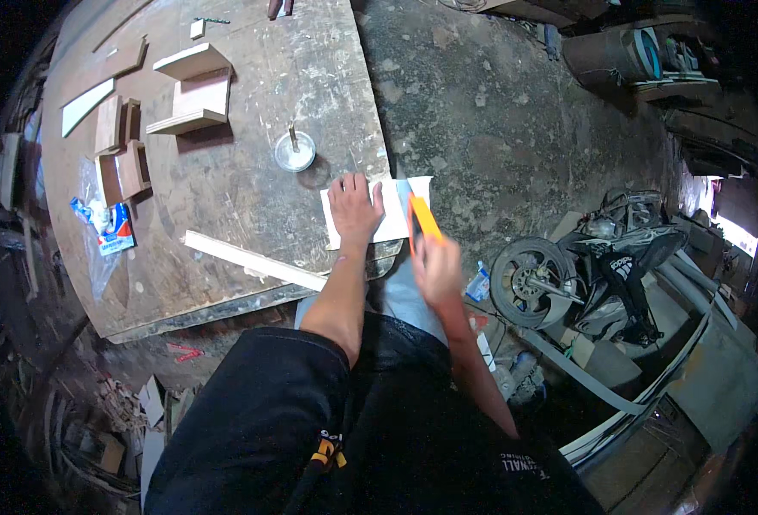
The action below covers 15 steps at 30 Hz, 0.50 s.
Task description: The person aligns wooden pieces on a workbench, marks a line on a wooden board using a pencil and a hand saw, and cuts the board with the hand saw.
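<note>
My left hand (355, 206) lies flat on a white board (392, 225) at the table's right edge, fingers pointing away from me. My right hand (437, 270) grips an orange-handled saw (427, 216), whose blade meets the board near its right end. A long white wooden strip (250, 262) lies diagonally beside my left forearm, which hides part of it. Above the board stands a clear container (295, 159) with white contents and a stick in it.
The worn plywood table (267, 86) holds wooden assemblies (194, 118), a pale offcut (87, 107) and a plastic bag (113, 232). A motorbike (525, 279) rests at right among metal strips (589, 382). Scrap wood (154, 402) lies below the table's near edge; drums (602, 60) are at top right.
</note>
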Available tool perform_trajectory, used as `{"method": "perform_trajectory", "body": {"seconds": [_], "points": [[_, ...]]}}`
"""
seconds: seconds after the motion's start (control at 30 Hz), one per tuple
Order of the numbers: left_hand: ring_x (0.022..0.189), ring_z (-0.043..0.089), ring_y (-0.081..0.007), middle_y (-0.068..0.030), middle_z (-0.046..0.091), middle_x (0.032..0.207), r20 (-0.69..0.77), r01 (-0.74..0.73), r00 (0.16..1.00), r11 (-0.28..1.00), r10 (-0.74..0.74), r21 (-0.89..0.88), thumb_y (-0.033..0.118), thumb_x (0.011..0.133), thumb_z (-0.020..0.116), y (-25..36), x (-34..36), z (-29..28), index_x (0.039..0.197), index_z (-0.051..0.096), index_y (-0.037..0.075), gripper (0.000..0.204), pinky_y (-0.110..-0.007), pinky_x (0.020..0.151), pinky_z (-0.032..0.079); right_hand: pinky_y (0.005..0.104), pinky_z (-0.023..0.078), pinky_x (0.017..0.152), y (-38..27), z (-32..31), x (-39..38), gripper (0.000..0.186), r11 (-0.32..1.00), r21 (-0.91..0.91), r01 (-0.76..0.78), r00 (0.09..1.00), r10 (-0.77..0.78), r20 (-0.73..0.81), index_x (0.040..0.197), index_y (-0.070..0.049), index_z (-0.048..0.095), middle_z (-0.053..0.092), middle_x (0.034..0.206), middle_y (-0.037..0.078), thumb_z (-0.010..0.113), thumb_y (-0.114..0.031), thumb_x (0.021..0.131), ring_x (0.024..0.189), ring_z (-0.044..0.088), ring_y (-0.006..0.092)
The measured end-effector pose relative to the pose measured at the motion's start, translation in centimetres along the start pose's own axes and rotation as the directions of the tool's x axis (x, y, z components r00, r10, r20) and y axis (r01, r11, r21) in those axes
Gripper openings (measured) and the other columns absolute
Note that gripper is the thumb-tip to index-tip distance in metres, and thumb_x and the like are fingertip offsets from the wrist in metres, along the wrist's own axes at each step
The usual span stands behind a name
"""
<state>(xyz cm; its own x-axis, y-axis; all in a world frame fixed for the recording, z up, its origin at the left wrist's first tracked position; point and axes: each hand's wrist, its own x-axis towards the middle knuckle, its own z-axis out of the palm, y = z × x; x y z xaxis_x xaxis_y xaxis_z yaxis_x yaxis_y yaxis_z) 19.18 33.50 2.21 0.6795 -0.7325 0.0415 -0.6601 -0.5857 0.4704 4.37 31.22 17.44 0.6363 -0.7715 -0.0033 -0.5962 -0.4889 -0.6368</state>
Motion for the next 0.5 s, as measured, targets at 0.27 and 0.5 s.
{"method": "perform_trajectory", "body": {"seconds": [0.27, 0.5], "points": [[0.098, 0.053, -0.0350, -0.0142, 0.056, 0.098, 0.002, 0.047, 0.999, 0.999, -0.047, 0.019, 0.033, 0.087, 0.065, -1.1, 0.2, -1.0, 0.092, 0.057, 0.005, 0.029, -0.045, 0.087, 0.043, 0.0279, 0.032, 0.038, -3.8, -5.5, -2.4, 0.031, 0.368, 0.577, -0.729, 0.676, 0.518, 0.523, 0.078, -0.004, 0.050, 0.046, 0.057, 0.003, 0.045, -0.026, 0.099, 0.042, 0.043, 0.0121], [0.100, 0.053, -0.0356, -0.0148, 0.056, 0.097, -0.022, 0.003, 1.000, 1.000, -0.004, -0.027, 0.033, 0.087, 0.065, -0.2, 0.1, 0.2, 0.092, 0.057, 0.004, 0.030, -0.046, 0.090, 0.043, 0.0396, 0.042, 0.055, -2.3, -1.4, 5.1, 0.028, 0.685, 0.392, -0.615, 0.788, 0.515, 0.337, 0.078, -0.001, 0.057, 0.053, 0.062, 0.009, 0.052, -0.020, 0.097, 0.057, 0.054, 0.0239]]}}
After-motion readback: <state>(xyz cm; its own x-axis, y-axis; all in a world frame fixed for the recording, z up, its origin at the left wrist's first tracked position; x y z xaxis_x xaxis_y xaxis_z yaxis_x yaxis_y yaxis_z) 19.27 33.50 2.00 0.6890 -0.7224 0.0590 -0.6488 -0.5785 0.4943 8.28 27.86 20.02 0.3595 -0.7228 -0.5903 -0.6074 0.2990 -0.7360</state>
